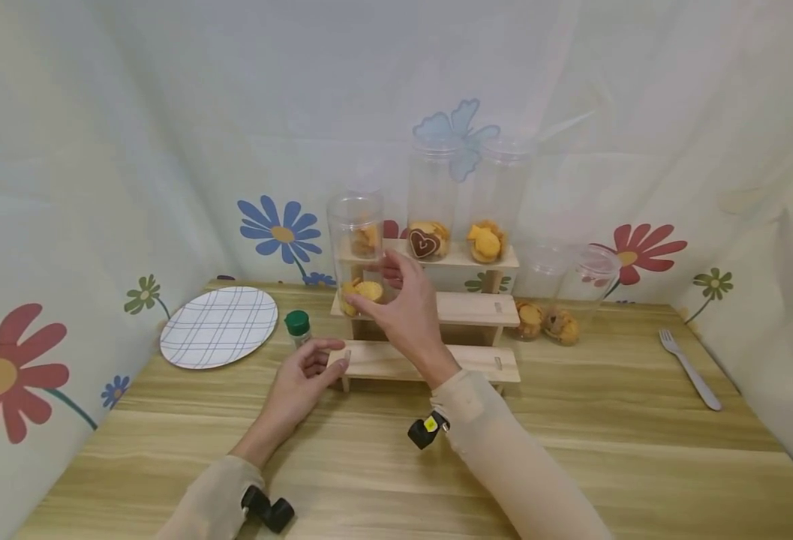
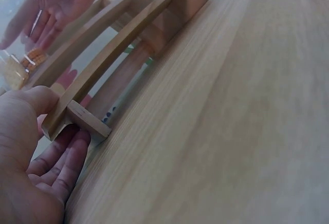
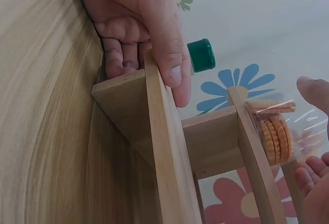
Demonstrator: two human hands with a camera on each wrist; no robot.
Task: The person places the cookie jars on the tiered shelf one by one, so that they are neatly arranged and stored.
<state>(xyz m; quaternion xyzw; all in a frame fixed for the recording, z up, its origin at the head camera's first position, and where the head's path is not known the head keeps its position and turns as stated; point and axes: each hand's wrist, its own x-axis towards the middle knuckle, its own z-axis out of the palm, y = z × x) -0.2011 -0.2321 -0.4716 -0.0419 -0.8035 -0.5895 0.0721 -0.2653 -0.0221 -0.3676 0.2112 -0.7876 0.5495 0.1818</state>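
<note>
A three-step wooden display rack (image 1: 423,363) stands on the table. My left hand (image 1: 301,381) grips the left end of its lowest step, thumb on the top board and fingers beneath by the leg. On the left of the middle step stands a tall clear jar (image 1: 353,251) with biscuits in the bottom. My right hand (image 1: 410,311) is just to the right of this jar, its fingers and thumb spread apart around its lower side. In the right wrist view a small gap shows between the right hand's fingers and the jar's biscuits (image 3: 277,139).
Two biscuit jars (image 1: 430,195) (image 1: 500,195) stand on the top step. Two more jars (image 1: 534,289) (image 1: 581,292) stand on the table at the rack's right. A green-capped shaker (image 1: 298,324) and checked plate (image 1: 219,328) are left; a fork (image 1: 689,369) lies right.
</note>
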